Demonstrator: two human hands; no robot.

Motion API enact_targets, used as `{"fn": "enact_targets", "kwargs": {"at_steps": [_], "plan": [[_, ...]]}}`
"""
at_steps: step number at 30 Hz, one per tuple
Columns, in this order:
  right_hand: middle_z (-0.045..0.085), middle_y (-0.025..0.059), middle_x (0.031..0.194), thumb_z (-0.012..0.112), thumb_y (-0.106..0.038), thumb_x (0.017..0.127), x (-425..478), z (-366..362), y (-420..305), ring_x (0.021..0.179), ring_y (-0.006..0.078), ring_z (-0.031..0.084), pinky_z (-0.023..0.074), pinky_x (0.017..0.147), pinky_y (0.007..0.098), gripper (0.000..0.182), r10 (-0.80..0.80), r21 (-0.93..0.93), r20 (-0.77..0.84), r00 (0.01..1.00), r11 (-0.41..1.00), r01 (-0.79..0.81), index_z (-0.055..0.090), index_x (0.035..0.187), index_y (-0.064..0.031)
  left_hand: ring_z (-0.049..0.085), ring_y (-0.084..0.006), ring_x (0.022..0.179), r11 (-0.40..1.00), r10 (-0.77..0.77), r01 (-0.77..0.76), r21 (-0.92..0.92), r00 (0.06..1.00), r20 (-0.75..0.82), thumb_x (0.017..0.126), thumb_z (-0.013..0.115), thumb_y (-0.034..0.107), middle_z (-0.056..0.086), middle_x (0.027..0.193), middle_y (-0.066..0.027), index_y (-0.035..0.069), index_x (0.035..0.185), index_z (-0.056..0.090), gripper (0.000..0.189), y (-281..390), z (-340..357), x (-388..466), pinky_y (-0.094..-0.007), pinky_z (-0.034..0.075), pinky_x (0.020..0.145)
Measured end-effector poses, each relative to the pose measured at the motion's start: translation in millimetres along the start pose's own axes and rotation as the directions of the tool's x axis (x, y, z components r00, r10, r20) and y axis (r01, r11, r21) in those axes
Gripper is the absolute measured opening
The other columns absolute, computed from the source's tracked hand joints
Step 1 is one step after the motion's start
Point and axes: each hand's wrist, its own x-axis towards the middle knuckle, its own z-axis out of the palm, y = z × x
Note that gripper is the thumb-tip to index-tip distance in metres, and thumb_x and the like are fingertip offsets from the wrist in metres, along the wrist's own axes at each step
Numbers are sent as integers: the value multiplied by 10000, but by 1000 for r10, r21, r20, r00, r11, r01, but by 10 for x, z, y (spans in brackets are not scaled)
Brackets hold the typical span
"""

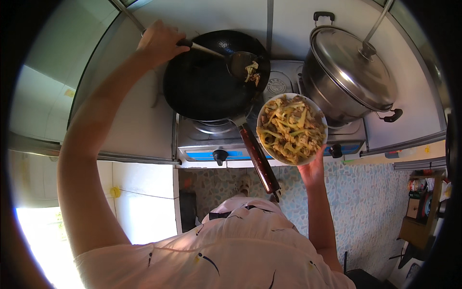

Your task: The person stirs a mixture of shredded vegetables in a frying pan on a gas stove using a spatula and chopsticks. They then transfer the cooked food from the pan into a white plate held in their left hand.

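My left hand [158, 43] is closed around the dark handle end of a metal wok spatula [209, 50]. The spatula's head lies inside a black wok [205, 83], near its right side. A few cauliflower pieces [252, 71] rest at the spatula's head; the rest of the visible wok surface is dark and bare. In my right hand [313, 168] is a white bowl [258, 135], held from below at its near right side and heaped with cooked cauliflower [292, 130]. The bowl is just right of the wok's brown handle [258, 159], in front of the stove.
A lidded stainless steel pot [335, 79] stands on the right burner of the gas stove [234, 144]. Two black knobs, one of them the left knob [220, 156], face me. Pale panels [126, 108] enclose the stove. A shelf [415, 216] with goods stands far right.
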Motion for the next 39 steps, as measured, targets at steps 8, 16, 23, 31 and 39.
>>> {"fn": "enact_targets", "kwargs": {"at_steps": [8,16,23,31,39], "plan": [[344,50,1319,499,-468,803,216,25,40,1193,215,367,364,967,391,657,51,42,-73,996,998,-48,267,1307,-116,540,-215,783,984,73,-73,-162,997,-5,747,588,392,570,745,-32,145,828,631,264,-38,-84,-174,-333,410,746],[336,73,1318,505,-503,782,313,92,-11,1192,227,367,370,965,386,722,84,-21,-16,996,996,-84,229,1320,-108,538,-233,761,882,26,-7,-471,999,33,679,646,236,610,774,-40,105,831,626,202,-207,-117,-307,-340,412,734],[344,66,1310,481,-521,786,326,7,-31,1187,218,372,391,943,383,714,112,-23,-21,994,993,-112,236,1314,-107,556,-215,716,921,81,-122,-370,989,-126,690,652,267,613,755,-33,100,830,621,220,-167,-514,-433,-314,414,699],[347,63,1308,478,-517,790,313,-52,-18,1183,209,376,393,939,360,710,126,2,-6,992,992,-126,240,1311,-97,520,-197,743,971,93,-163,-173,930,-356,693,643,234,558,770,-33,104,931,616,272,473,-758,-770,-342,379,745],[337,71,1314,447,-530,807,259,-54,-77,1189,209,366,373,953,362,710,102,-60,6,995,993,-101,219,1320,-96,530,-163,818,952,-163,29,-303,890,-426,658,678,132,576,850,-13,122,963,637,308,730,-706,-1221,-302,370,783]]}}
